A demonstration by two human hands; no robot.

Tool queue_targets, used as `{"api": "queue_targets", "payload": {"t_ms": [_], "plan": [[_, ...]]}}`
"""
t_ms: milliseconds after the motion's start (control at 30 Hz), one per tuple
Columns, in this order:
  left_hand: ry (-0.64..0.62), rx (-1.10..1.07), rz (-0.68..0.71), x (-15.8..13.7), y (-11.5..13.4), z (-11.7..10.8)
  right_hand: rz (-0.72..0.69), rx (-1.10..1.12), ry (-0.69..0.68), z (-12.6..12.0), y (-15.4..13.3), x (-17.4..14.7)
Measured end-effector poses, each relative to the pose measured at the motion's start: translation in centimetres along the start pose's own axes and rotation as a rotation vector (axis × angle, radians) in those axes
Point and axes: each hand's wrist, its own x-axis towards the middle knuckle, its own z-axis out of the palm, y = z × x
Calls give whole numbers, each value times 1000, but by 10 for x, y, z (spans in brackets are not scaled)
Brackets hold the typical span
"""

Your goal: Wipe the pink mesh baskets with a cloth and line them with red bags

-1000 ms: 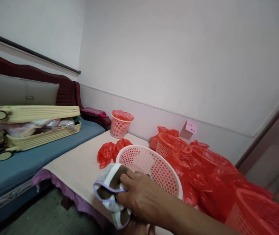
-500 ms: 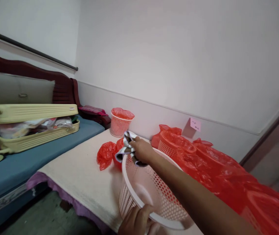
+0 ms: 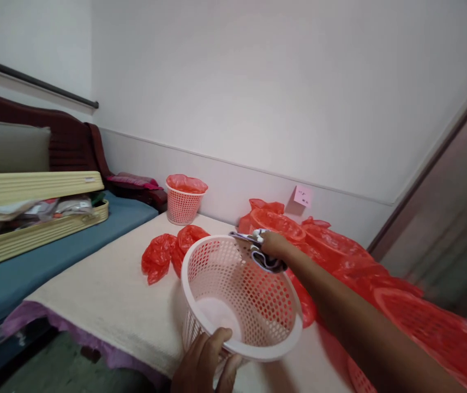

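A pale pink plastic basket (image 3: 221, 322) with perforated walls stands tilted towards me on the cream-covered table, and nothing lies inside it. My left hand (image 3: 207, 360) grips its near rim, thumb over the edge and fingers on the outside. In my right hand (image 3: 274, 245) is a folded patterned cloth (image 3: 267, 261), white with dark patches, bunched in the fist. That hand is at the basket's far right rim, with the cloth on the rim and hanging partly inside. Whether the cloth presses on the plastic I cannot tell.
Red plastic bags (image 3: 157, 256) lie behind the basket on the left. A lined small basket (image 3: 183, 204) stands against the wall. Several red-bagged baskets (image 3: 340, 251) crowd the right side. A pink note (image 3: 302, 195) sticks to the wall. An open yellow suitcase (image 3: 41, 229) rests on the bed.
My right hand has carried the cloth along the rim from the far left to the far right. The basket is turned slightly, and the view has swung right. My left hand keeps its hold.
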Motion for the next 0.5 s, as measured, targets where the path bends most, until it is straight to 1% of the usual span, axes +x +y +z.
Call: {"api": "queue_targets", "payload": {"t_ms": [67, 133, 267, 367, 433, 500], "plan": [[-40, -3, 21, -1, -3, -3, 30, 79, 9, 1, 15, -20], [-58, -7, 13, -3, -4, -5, 76, 167, 33, 5, 27, -43], [-86, -31, 31, -5, -5, -5, 110, 358, 132, 20, 40, -96], [-75, -1, -3, -5, -5, -5, 128, 454, 223, 30, 39, -134], [-61, 7, -60, -6, -3, -4, 120, 519, 287, 35, 33, -158], [-61, -17, -129, -6, 0, -4, 82, 585, 345, 40, 25, -181]]}}
